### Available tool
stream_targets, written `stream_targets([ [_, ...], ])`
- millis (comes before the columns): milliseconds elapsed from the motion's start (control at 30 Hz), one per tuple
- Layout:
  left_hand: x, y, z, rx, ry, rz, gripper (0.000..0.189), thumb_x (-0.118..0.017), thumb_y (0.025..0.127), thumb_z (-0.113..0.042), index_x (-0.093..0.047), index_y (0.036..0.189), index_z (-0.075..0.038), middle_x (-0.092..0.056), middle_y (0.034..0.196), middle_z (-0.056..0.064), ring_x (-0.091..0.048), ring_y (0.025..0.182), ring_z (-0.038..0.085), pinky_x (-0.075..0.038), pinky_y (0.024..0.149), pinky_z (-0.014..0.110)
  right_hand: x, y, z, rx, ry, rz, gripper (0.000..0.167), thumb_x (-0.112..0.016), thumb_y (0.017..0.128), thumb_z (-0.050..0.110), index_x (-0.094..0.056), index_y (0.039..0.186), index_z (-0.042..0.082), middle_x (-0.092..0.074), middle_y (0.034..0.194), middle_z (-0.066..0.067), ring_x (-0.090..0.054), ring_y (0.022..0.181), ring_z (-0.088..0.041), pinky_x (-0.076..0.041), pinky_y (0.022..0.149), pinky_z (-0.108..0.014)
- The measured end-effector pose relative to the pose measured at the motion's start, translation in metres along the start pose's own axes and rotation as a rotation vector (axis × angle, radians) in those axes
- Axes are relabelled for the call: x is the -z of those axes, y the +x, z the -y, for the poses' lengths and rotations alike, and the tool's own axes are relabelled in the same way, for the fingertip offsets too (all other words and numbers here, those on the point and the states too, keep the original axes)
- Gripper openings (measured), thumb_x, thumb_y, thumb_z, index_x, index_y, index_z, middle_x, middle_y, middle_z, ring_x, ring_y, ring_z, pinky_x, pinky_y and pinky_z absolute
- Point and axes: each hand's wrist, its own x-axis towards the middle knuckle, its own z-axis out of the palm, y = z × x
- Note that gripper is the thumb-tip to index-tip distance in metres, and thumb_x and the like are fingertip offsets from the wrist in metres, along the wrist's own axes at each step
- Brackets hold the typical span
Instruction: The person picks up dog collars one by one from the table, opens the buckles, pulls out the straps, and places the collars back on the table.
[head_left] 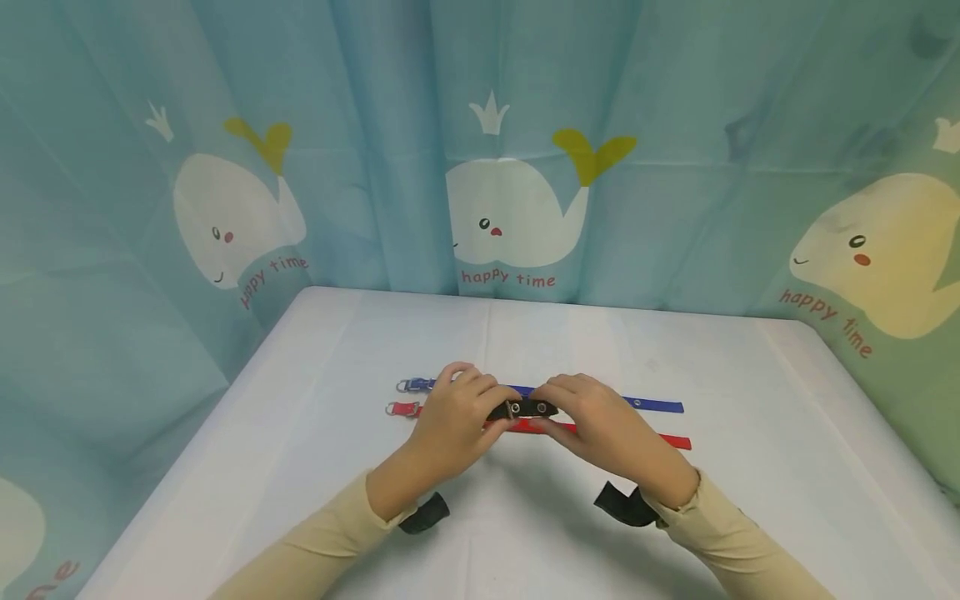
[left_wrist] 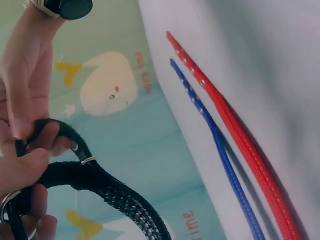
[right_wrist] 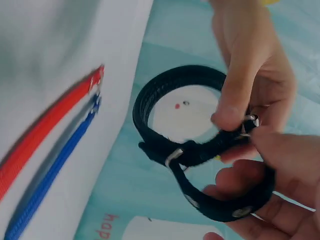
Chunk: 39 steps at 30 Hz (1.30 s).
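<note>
A black buckled collar (head_left: 534, 407) is held above the white table between both hands. My left hand (head_left: 456, 425) pinches it near the metal buckle and ring. On the other side my right hand (head_left: 600, 421) grips the end with metal-rimmed holes. In the right wrist view the black collar (right_wrist: 172, 75) is curved into a loop, and its holed end bends round through a metal loop. Below the hands a red collar (head_left: 677, 442) and a blue collar (head_left: 658, 406) lie stretched out side by side, partly hidden by the hands.
The white table (head_left: 360, 333) extends round the collars. Behind it hangs a blue-green curtain (head_left: 397, 208) printed with whales. Dark straps (head_left: 426, 512) hang below the wrists.
</note>
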Motion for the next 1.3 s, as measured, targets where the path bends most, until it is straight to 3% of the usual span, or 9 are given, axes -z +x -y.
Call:
stream_targets([
  [100,0.001,0.000,-0.001,0.005,-0.084,-0.017,0.030,-0.077,0.077,-0.028,-0.067,0.101,-0.014,-0.069,0.089,-0.004,-0.061,0.082,0.012,-0.045,0.093,0.039,0.000,0.000,0.000,0.017,0.023,-0.002,0.022,-0.076,0.077,0.013,-0.066,0.097,0.012,-0.066,0.087,0.006,-0.060,0.081,-0.008,-0.050,0.077,-0.028],
  [200,0.004,0.001,-0.002,-0.005,-0.137,-0.048,0.032,-0.076,0.077,-0.030,-0.066,0.101,-0.013,-0.070,0.091,-0.004,-0.062,0.081,0.011,-0.046,0.091,0.037,-0.001,0.000,-0.003,0.048,-0.081,-0.026,0.022,-0.079,0.073,0.011,-0.066,0.091,0.010,-0.066,0.082,0.004,-0.060,0.080,-0.011,-0.049,0.077,-0.031],
  [367,0.010,0.002,0.001,0.039,-0.098,-0.041,0.029,-0.079,0.073,-0.032,-0.068,0.094,-0.016,-0.070,0.082,-0.006,-0.058,0.073,0.011,-0.047,0.086,0.035,0.002,-0.003,-0.013,0.033,-0.232,-0.105,0.023,-0.083,0.063,0.005,-0.065,0.078,0.008,-0.065,0.070,0.001,-0.058,0.074,-0.015,-0.048,0.070,-0.032],
  [467,0.011,0.002,0.002,0.059,-0.114,-0.025,0.028,-0.080,0.073,-0.029,-0.068,0.095,-0.016,-0.071,0.084,-0.005,-0.060,0.074,0.011,-0.047,0.087,0.036,0.003,-0.006,-0.017,0.030,-0.145,-0.148,0.021,-0.081,0.066,0.006,-0.066,0.080,0.008,-0.063,0.073,0.002,-0.056,0.073,-0.012,-0.048,0.068,-0.029],
  [600,0.010,0.003,0.000,0.055,-0.188,-0.003,0.025,-0.076,0.078,-0.027,-0.068,0.099,-0.014,-0.069,0.086,-0.005,-0.061,0.079,0.010,-0.046,0.090,0.036,0.000,-0.007,-0.014,0.061,0.062,-0.132,0.015,-0.069,0.086,0.018,-0.064,0.095,0.007,-0.066,0.085,0.001,-0.059,0.078,-0.010,-0.051,0.069,-0.026],
  [733,0.010,0.005,-0.004,0.031,-0.227,0.031,0.022,-0.070,0.084,-0.029,-0.066,0.100,-0.014,-0.061,0.080,-0.007,-0.056,0.076,0.008,-0.044,0.091,0.035,-0.004,-0.007,-0.009,0.073,0.119,-0.121,0.033,-0.045,0.095,0.035,-0.062,0.097,0.007,-0.068,0.086,-0.001,-0.061,0.077,-0.012,-0.052,0.068,-0.026],
  [800,0.010,0.005,-0.005,0.016,-0.198,0.046,0.022,-0.068,0.085,-0.032,-0.066,0.099,-0.015,-0.057,0.076,-0.007,-0.054,0.073,0.007,-0.045,0.091,0.035,-0.005,-0.008,-0.008,0.076,0.107,-0.133,0.036,-0.044,0.094,0.038,-0.062,0.095,0.007,-0.068,0.083,0.000,-0.060,0.075,-0.012,-0.051,0.066,-0.025],
  [1067,0.011,-0.002,0.003,0.028,-0.031,0.025,0.024,-0.070,0.081,-0.037,-0.066,0.099,-0.022,-0.058,0.077,-0.006,-0.055,0.074,0.010,-0.045,0.089,0.037,0.007,-0.010,-0.012,0.107,0.100,-0.093,0.018,-0.069,0.085,0.028,-0.064,0.088,0.011,-0.058,0.079,0.007,-0.049,0.076,-0.005,-0.042,0.070,-0.016],
  [1300,0.012,-0.004,0.007,-0.020,0.014,0.011,0.023,-0.072,0.080,-0.037,-0.067,0.098,-0.023,-0.060,0.079,-0.006,-0.058,0.076,0.010,-0.046,0.087,0.036,0.014,-0.010,-0.007,0.107,-0.117,-0.038,0.037,-0.047,0.095,0.043,-0.060,0.080,0.012,-0.048,0.067,0.009,-0.037,0.066,-0.003,-0.037,0.063,-0.020],
])
